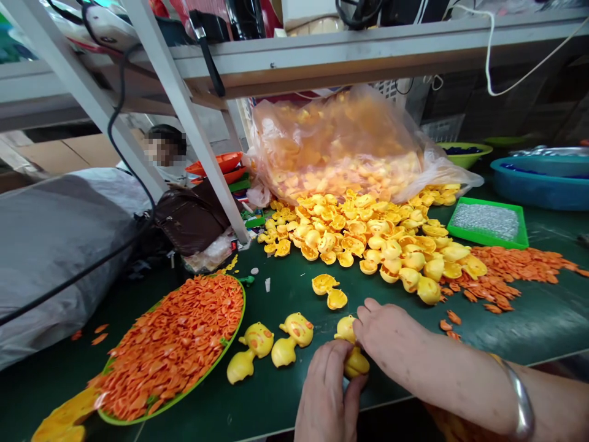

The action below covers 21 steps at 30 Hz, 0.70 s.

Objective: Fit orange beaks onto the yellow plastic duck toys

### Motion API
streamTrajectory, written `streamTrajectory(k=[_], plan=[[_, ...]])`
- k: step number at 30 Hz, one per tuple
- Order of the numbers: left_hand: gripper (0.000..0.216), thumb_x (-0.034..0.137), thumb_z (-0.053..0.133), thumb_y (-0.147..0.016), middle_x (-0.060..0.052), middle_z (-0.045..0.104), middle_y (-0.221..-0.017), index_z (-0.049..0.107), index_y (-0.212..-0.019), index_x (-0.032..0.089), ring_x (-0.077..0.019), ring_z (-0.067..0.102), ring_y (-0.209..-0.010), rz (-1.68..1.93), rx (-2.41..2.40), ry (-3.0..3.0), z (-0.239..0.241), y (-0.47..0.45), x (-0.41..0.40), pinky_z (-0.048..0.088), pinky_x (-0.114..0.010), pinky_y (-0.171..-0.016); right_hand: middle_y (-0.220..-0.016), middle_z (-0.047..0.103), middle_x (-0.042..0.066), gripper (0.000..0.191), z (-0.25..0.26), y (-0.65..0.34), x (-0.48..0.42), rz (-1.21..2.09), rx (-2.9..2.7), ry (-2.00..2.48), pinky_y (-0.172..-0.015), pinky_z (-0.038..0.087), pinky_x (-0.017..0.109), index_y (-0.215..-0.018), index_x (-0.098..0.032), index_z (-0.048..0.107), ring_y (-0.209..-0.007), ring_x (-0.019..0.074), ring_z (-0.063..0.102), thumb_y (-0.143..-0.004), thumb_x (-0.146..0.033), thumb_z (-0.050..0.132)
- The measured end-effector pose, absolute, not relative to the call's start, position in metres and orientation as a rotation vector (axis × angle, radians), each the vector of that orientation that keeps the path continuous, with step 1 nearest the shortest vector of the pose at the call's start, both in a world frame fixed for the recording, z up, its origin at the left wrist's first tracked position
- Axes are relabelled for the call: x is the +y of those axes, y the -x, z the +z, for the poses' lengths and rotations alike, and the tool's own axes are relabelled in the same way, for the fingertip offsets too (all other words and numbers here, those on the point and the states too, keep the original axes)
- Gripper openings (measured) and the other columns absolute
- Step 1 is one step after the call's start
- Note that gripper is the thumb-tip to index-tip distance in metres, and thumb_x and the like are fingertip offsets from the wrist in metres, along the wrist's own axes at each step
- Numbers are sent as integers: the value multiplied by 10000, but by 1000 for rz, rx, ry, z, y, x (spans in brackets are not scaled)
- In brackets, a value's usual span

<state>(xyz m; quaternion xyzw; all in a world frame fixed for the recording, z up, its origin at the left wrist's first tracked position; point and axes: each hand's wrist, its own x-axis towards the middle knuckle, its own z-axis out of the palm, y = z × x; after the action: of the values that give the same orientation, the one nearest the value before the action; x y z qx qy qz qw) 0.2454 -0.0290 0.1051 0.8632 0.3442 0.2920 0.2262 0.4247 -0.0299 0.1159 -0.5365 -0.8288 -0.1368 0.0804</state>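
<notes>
At the table's front edge, my left hand [326, 388] grips a yellow plastic duck shell [356, 363] between thumb and fingers. My right hand [384, 334] is closed over the same shell from the right, its fingertips partly hidden. To the left lie two yellow duck shells, one [294, 337] nearer my hands and another [251, 351] beyond it, face prints upward. An opened pair of shell halves [329, 291] rests hollow side up above my hands.
A green-rimmed tray [243, 307] heaped with orange pieces stands left. Loose yellow shells [381, 239] spill from a clear plastic bag [331, 147]. Orange pieces [515, 270] and a green tray [526, 230] lie right. A shelf [368, 58] crosses above; a person [161, 153] sits behind it.
</notes>
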Motion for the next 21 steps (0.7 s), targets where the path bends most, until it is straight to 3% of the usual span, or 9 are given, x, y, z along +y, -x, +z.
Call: streamTrajectory(k=[3, 6, 11, 17, 21], plan=[[438, 119, 565, -797, -65, 622, -1081, 439, -1199, 240, -180, 617, -988, 886, 990, -2305, 99, -246, -31, 540, -340, -853, -735, 623, 85, 193, 125, -419, -30, -425, -2587, 1558, -638, 405, 338, -696, -191, 613, -765, 260, 581, -620, -13, 611], [455, 128, 554, -801, -80, 611, -1106, 425, -1222, 240, -196, 608, -1007, 960, 1027, -2227, 92, -248, -34, 535, -357, -857, -599, 580, 52, 242, 147, -411, -31, -356, -2776, 1518, -605, 391, 320, -539, -192, 574, -654, 222, 576, -570, 45, 614], [437, 141, 541, -804, -67, 623, -1098, 436, -1213, 254, -195, 617, -1005, 994, 1103, -2195, 86, -251, -36, 537, -340, -844, -430, 473, 8, 364, 165, -401, -28, -56, -2686, 1576, -556, 365, 305, -370, -211, 454, -520, 166, 540, -627, -22, 629], [419, 143, 511, -803, -58, 642, -1083, 451, -1207, 238, -190, 646, -967, 997, 1183, -2231, 88, -250, -31, 548, -336, -828, -478, 535, 12, 240, 177, -386, -25, -275, -2858, 1647, -534, 358, 303, -462, -206, 575, -535, 171, 536, -548, -10, 682], [339, 206, 520, -844, -64, 658, -1058, 478, -1181, 217, -183, 656, -956, 954, 1071, -2383, 92, -245, -23, 560, -301, -798, -609, 604, 38, 112, 173, -397, -24, -213, -2729, 1742, -485, 328, 284, -619, -177, 632, -568, 177, 538, -666, -79, 659]])
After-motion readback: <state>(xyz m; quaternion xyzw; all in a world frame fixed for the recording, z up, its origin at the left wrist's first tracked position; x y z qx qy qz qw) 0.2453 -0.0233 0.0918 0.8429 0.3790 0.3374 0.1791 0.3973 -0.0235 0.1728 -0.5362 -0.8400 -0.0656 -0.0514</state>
